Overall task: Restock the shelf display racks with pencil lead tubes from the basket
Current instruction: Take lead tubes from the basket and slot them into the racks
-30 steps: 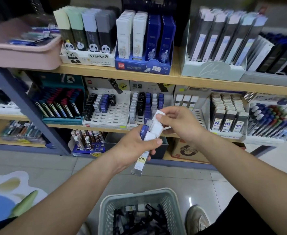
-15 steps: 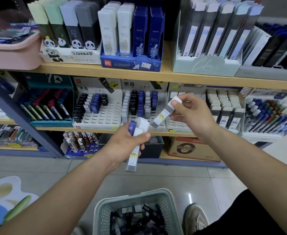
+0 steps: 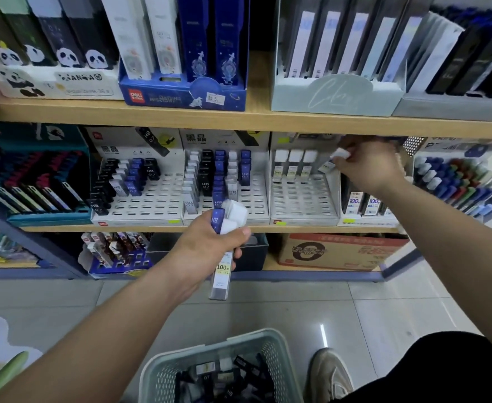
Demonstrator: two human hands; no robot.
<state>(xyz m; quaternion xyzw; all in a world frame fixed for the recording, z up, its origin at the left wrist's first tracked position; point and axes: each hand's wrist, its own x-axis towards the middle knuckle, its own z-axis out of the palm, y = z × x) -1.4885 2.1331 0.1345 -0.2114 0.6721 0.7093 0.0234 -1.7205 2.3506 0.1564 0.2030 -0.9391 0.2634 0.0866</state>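
I see the wooden middle shelf [image 3: 297, 229] carrying three white slotted racks [image 3: 253, 205] side by side, a teal pen display [image 3: 49, 218] at their left.

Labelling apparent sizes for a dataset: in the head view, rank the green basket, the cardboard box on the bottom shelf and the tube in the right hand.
1. green basket, though closest to the camera and cropped.
2. cardboard box.
3. tube pinched by the right hand, by far smallest.
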